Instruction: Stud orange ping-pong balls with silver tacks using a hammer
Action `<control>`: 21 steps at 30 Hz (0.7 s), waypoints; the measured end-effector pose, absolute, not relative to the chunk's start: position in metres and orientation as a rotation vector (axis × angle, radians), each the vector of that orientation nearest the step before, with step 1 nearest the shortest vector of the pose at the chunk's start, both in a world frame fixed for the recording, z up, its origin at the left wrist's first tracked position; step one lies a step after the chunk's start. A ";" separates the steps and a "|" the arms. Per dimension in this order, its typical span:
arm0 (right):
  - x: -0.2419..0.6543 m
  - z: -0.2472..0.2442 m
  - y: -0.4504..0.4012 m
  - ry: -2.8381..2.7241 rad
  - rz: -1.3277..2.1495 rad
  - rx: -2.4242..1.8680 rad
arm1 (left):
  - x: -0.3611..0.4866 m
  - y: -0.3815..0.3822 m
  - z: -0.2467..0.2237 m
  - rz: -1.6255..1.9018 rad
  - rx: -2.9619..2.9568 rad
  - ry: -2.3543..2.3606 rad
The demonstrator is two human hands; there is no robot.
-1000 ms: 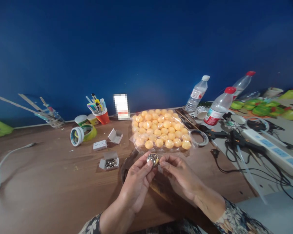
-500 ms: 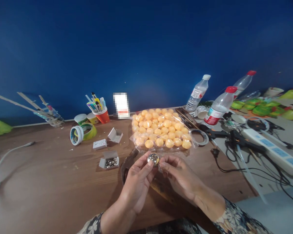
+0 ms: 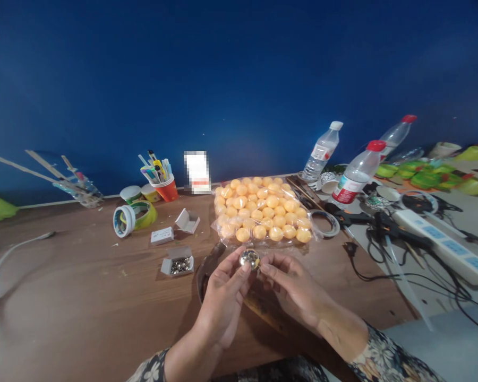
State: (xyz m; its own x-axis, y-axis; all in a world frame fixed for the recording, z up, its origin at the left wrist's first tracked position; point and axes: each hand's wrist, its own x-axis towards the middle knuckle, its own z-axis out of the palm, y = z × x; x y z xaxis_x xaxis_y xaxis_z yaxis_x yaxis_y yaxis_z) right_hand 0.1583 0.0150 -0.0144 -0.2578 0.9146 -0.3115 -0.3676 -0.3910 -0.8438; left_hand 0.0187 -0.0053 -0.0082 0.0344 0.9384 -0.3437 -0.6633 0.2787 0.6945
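Between the thumb and fingers of my left hand (image 3: pixel 228 286) is a small ball (image 3: pixel 247 259) covered in shiny metal tack heads. A yellow-orange patch shows on its right side. My right hand (image 3: pixel 290 281) is closed in a pinch right at that side of the ball; whatever its fingertips grip is hidden. To the left, an open little box (image 3: pixel 170 265) holds loose metal thumbtacks (image 3: pixel 180 265). Behind both hands lies a clear plastic bag full of orange balls (image 3: pixel 258 212). Under my hands, a dark curved object (image 3: pixel 209 268) rests on the table, partly covered.
Left of the bag are an open empty box (image 3: pixel 188 221), a closed box (image 3: pixel 162 235), tape rolls (image 3: pixel 143 215) and an orange cup of pens (image 3: pixel 165 188). At right stand water bottles (image 3: pixel 352 180), with a glue gun (image 3: pixel 402 231), cables and a power strip (image 3: pixel 446 246).
Almost nothing differs; the view has shifted very slightly. Both hands stay at the ball in the same pose.
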 end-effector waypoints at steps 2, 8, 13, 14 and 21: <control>0.159 -0.014 0.015 -0.807 1.795 -1.040 | 0.019 -0.006 -0.008 1.291 0.406 0.887; 0.157 -0.010 0.014 -0.778 1.790 -1.104 | 0.019 -0.007 -0.009 1.316 0.458 0.921; 0.156 -0.007 0.011 -0.751 1.732 -1.163 | 0.020 -0.007 -0.009 1.322 0.483 0.935; 0.156 -0.007 0.011 -0.758 1.724 -1.164 | 0.021 -0.007 -0.009 1.328 0.484 0.942; 0.155 -0.008 0.012 -0.879 1.680 -1.142 | 0.022 -0.009 -0.010 1.344 0.515 0.971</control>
